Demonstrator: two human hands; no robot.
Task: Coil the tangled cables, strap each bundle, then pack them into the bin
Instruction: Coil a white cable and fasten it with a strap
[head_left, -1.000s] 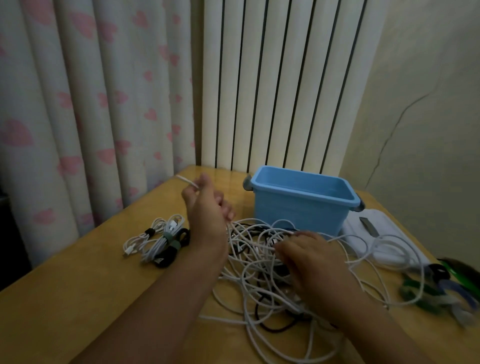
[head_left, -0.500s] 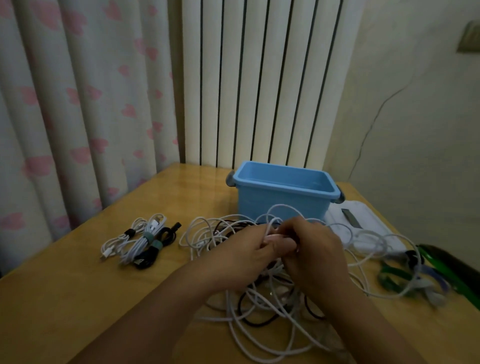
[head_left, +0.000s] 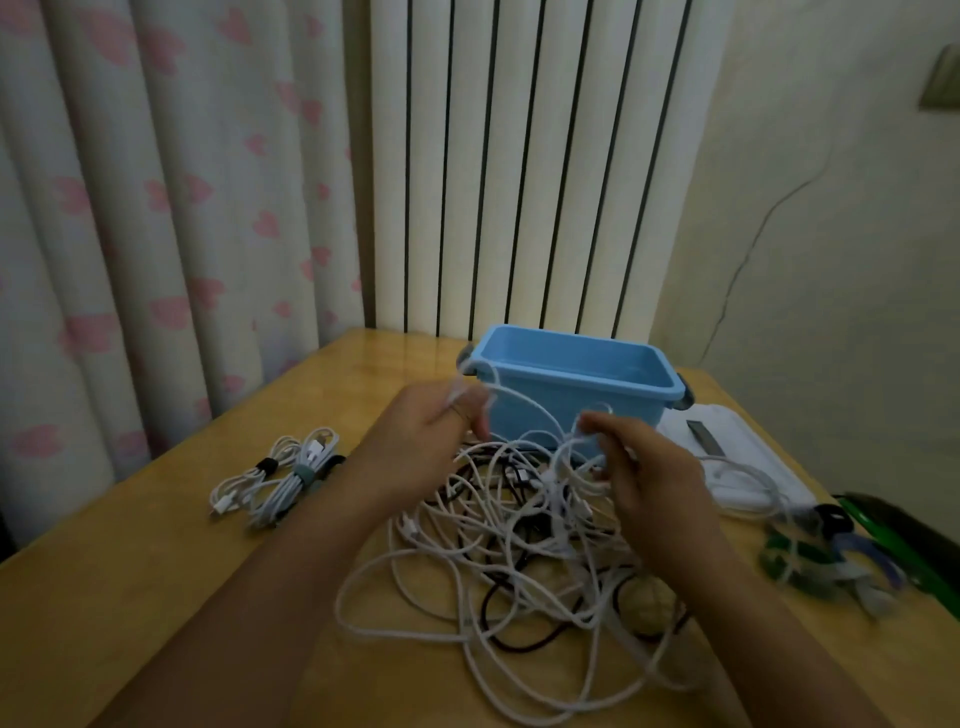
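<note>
Two hands at work above one tangle of white and black cables (head_left: 519, 545) heaped on the wooden table (head_left: 130, 597), just before the empty blue bin (head_left: 571, 384): left hand (head_left: 421, 436) pinches a white cable end, right hand (head_left: 639, 467) pinches the same cable's run further along. Strapped bundles (head_left: 280, 478) lie to the left, spare straps (head_left: 821, 561) to the right. Handling note, as judgement: draw the free end out slowly, keeping the strand lifted, feeding it through loops rather than pulling knots tight, then wind even loops before strapping.
</note>
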